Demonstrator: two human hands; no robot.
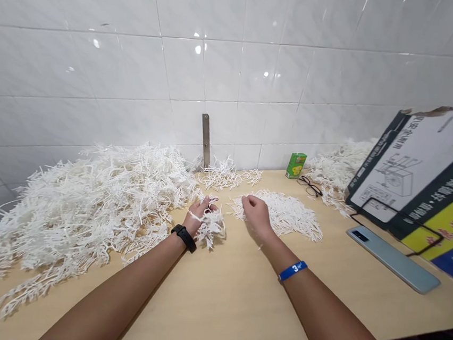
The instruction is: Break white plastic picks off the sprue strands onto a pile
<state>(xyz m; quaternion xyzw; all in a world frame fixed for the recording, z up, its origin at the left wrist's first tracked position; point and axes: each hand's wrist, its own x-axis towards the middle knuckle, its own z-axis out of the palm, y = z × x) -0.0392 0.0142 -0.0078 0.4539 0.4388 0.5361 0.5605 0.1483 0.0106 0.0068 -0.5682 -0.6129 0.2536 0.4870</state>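
My left hand (199,214), with a black band on its wrist, is closed on a bunch of white branched plastic strands (212,227) that hangs over its fingers. To its left rises a large tangled heap of the same white strands (98,206). My right hand (257,213), wearing a blue wristband, has its fingers curled together at the left edge of a low, flat pile of short white pieces (290,214). Whatever its fingertips may hold is too small or hidden to make out. The two hands are a short way apart, just above the table.
Along the tiled wall are a metal bracket (205,140), a small clump of strands (221,175), a green box (296,165) and eyeglasses (310,186). At right, a phone (392,261) lies before a leaning printed carton (418,178) with a black wire stand. The wooden table's (205,307) front edge is near.
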